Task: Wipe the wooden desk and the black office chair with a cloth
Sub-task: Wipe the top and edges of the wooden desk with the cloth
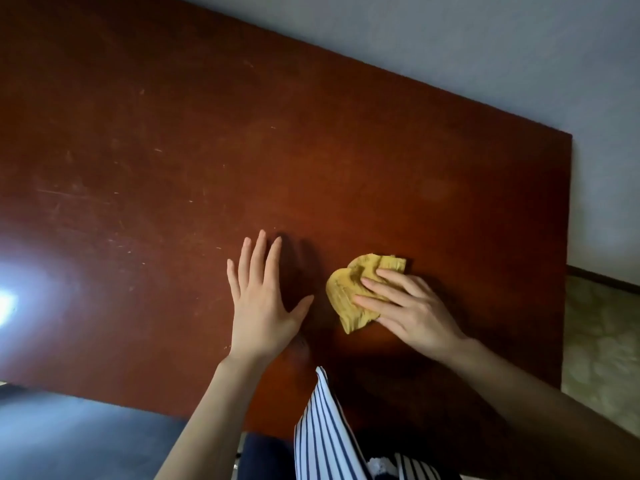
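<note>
Blue-and-white striped fabric (322, 438) hangs at the near edge of a scuffed, reddish-brown wooden desk (173, 133). On it the left hand (258, 299) lies flat, fingers spread wide. Just to its right, the right hand (408, 306) presses straight fingers onto a crumpled, ribbed mustard cloth (349, 296).

I log a plain pale grey wall (450, 46) across the top and right of the view. At its foot runs a dark skirting board (602, 277), meeting a mottled beige-green floor (602, 341). I see a bright white glare (7, 303) at the left edge.
</note>
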Demonstrator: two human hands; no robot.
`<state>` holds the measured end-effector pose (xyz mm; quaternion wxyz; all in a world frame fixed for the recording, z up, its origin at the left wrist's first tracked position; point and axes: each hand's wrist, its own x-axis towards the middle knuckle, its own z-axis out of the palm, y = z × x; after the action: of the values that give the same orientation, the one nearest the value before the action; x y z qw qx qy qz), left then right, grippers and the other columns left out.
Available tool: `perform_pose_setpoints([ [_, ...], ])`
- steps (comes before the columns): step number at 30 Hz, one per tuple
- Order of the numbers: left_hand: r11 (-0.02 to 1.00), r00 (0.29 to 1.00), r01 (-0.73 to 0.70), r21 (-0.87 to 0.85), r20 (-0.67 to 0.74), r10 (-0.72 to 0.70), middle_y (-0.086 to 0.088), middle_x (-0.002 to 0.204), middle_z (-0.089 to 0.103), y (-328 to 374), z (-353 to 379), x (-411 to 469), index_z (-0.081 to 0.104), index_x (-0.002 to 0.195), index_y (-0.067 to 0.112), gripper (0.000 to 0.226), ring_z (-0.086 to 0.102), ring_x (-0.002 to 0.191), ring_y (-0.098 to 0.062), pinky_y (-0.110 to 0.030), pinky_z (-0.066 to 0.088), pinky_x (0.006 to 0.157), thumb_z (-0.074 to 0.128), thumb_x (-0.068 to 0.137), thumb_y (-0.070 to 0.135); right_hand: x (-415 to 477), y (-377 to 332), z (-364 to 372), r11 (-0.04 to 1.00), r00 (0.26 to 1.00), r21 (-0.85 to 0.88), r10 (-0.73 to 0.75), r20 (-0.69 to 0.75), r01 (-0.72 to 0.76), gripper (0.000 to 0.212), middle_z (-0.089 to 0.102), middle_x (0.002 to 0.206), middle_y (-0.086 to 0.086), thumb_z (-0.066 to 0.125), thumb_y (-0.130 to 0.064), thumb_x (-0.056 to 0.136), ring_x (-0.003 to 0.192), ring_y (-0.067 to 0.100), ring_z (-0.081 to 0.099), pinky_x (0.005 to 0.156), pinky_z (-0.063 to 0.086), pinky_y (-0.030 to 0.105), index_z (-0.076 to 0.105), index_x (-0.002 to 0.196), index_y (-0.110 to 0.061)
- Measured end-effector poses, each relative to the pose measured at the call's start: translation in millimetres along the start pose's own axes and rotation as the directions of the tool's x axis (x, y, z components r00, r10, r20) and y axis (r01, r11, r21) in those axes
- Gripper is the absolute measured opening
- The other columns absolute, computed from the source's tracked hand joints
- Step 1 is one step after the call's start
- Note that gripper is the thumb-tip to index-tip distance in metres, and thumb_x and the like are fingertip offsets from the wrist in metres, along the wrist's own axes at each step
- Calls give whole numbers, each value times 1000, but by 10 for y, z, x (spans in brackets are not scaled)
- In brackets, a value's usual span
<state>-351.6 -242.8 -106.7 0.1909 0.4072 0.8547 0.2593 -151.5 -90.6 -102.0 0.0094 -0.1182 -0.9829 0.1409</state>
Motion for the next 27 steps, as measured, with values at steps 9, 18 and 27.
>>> perform_pose_setpoints([
  [9,948,983,50,314,151,-102,-9,159,1,-130,-174,71,3,151,16,121,-3,146,-29,-58,-5,112,66,63,71,1031,476,-266,998,989,-3,56,136,-56,48,49,141,1,66,-10,86,136,26,36,104,34,47,56,130,-24],
  [18,918,985,64,393,122,-120,-7,159,8,-122,-241,161,0,151,10,121,8,146,-25,-57,-8,111,30,63,88,2237,718,-366,915,914,6,403,38,-403,42,34,151,4,45,-25,100,142,26,23,116,21,37,43,142,-23],
  [27,921,991,94,379,54,-123,-2,145,44,-166,-363,238,12,150,8,112,28,141,-19,-54,-10,112,33,68,83,2708,570,-217,833,835,-119,548,54,-540,44,21,157,2,36,-30,102,144,32,12,115,21,47,31,146,-33],
])
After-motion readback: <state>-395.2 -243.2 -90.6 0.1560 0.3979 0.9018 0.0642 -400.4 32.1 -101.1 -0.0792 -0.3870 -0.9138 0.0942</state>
